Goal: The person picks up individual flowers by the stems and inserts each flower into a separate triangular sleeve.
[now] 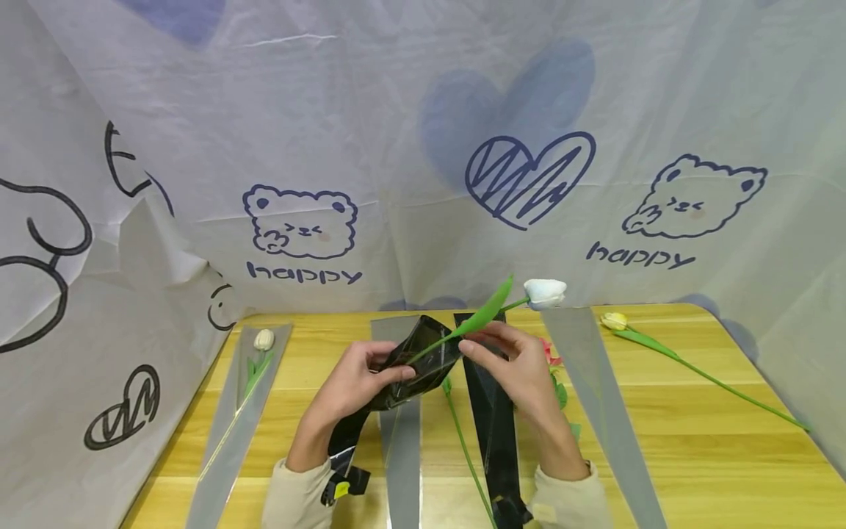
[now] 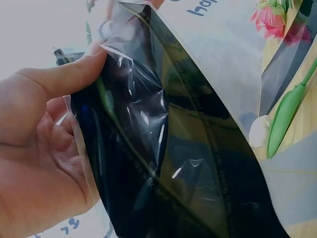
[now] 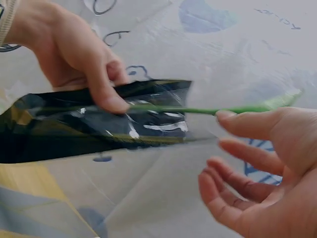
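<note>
My left hand (image 1: 360, 378) grips a shiny black wrapping sleeve (image 2: 193, 163), thumb pressed on its near face. Inside the sleeve runs the green stem of a white artificial tulip (image 1: 545, 293), its leaf (image 1: 485, 312) and bloom sticking out past the upper right end. My right hand (image 3: 262, 158) is beside the stem just beyond the sleeve's mouth. Its thumb tip touches the stem, while a gap shows between thumb and forefinger and the other fingers bend loosely. In the left wrist view the right hand is mostly hidden behind the sleeve.
A wrapped white tulip (image 1: 264, 340) lies at left on the wooden table (image 1: 714, 397). Another stem (image 1: 465, 448), a black strip (image 1: 492, 419), grey strips (image 1: 598, 397) and a pink flower (image 1: 550, 353) lie around the arms. A yellow-white tulip (image 1: 615, 321) is far right. Printed cloth (image 1: 410, 147) hangs behind.
</note>
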{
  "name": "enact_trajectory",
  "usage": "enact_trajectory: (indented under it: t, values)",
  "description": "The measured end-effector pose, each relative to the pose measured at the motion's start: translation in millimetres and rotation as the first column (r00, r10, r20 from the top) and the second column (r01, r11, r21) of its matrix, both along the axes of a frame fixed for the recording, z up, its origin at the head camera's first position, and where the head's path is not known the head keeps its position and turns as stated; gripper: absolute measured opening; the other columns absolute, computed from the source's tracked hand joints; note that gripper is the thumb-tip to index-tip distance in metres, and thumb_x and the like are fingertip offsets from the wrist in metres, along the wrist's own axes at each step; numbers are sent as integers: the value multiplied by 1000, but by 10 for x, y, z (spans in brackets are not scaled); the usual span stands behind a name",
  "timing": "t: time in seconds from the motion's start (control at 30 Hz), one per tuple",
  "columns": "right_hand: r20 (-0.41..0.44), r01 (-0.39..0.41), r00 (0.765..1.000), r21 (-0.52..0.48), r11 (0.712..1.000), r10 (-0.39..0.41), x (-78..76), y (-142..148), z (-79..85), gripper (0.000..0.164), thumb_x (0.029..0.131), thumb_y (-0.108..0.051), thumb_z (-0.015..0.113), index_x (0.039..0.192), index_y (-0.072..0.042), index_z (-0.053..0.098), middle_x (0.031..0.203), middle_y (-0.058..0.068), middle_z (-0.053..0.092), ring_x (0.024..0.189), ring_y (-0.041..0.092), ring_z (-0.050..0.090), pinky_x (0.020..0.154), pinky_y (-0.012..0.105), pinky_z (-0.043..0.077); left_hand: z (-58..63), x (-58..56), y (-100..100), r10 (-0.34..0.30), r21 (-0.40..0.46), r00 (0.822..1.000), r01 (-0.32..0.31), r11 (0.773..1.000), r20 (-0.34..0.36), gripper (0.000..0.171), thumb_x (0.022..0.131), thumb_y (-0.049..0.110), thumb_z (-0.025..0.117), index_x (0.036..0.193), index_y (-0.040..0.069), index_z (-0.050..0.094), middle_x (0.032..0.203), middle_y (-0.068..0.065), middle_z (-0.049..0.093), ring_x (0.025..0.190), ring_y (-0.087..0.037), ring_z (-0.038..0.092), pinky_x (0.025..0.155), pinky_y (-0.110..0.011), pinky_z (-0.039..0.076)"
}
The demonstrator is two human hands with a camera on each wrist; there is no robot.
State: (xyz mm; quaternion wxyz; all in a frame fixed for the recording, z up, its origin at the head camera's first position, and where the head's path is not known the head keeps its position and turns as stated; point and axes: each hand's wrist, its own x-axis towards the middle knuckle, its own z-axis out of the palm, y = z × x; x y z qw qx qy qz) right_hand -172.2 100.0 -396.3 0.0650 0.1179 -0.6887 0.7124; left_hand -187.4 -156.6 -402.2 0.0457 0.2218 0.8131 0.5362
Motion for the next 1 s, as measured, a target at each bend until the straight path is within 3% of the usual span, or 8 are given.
enact_trajectory:
  t: [0.07, 0.13, 0.27, 0.37, 0.5, 0.6, 0.8, 1.0]
  values:
    - [8, 30, 1000, -99, 995, -29, 7, 43, 23, 26, 94, -4, 74, 118, 3, 70, 115, 13, 69, 103, 20, 69, 89, 32, 56, -1, -2, -15, 9, 1, 1000, -9, 1000, 4, 15, 93, 11, 77, 104, 0, 75, 88, -8, 74, 76, -15, 69, 63, -27, 53]
    - [20, 47, 999, -253, 966, -43, 10, 70, 50, 21, 95, 0, 71, 116, 3, 71, 113, 11, 68, 99, 20, 69, 87, 33, 57, 3, -2, -24, 12, -2, 1000, -12, 1000, 2, 15, 93, 11, 77, 104, 1, 75, 88, -7, 73, 76, -15, 68, 62, -26, 51]
    - [16, 51, 999, -504, 862, -50, 16, 85, 94, 14, 98, 5, 65, 105, -1, 75, 105, 8, 69, 95, 19, 70, 84, 34, 58, 22, 5, -22, 5, -6, 1000, -5, 1000, 3, 10, 94, 11, 76, 99, 3, 74, 84, -4, 71, 73, -15, 65, 61, -24, 48]
    - [17, 66, 998, -581, 811, -68, 17, 82, 115, 16, 97, 6, 64, 97, -4, 76, 100, 6, 71, 93, 18, 71, 81, 32, 58, 38, 11, -12, -17, -2, 1000, 17, 1000, 3, 7, 94, 10, 76, 94, 4, 73, 81, -3, 68, 70, -15, 63, 60, -23, 46]
    - [31, 99, 994, -608, 787, -101, 10, 62, 116, 20, 95, 10, 66, 89, -6, 77, 95, 5, 72, 87, 16, 71, 78, 30, 59, 45, 14, 0, -50, 0, 999, 50, 999, 0, 7, 94, 9, 76, 92, 5, 71, 81, -2, 65, 71, -15, 64, 61, -24, 48]
    - [30, 105, 994, -572, 814, -108, 14, 27, 98, 19, 93, 10, 68, 85, -5, 77, 97, 5, 72, 88, 15, 69, 80, 30, 58, 50, 21, 12, -69, -6, 998, 69, 998, -5, 9, 93, 10, 77, 94, 4, 70, 83, -2, 63, 73, -15, 64, 63, -25, 51]
    - [11, 65, 998, -379, 923, -66, 32, -65, 54, 3, 92, 3, 74, 89, 4, 74, 111, 10, 73, 104, 19, 68, 92, 34, 55, 89, 48, 40, -90, 24, 996, 89, 996, 17, 14, 93, 11, 77, 103, 2, 71, 90, -5, 66, 78, -17, 67, 69, -28, 56]
    - [15, -37, 999, -226, 973, 42, 49, -110, 54, 13, 93, 1, 74, 99, 12, 72, 120, 10, 72, 121, 25, 62, 97, 36, 52, 120, 72, 65, -96, 52, 995, 95, 994, 16, 17, 94, 11, 77, 107, 2, 71, 93, -7, 69, 80, -19, 68, 71, -33, 57]
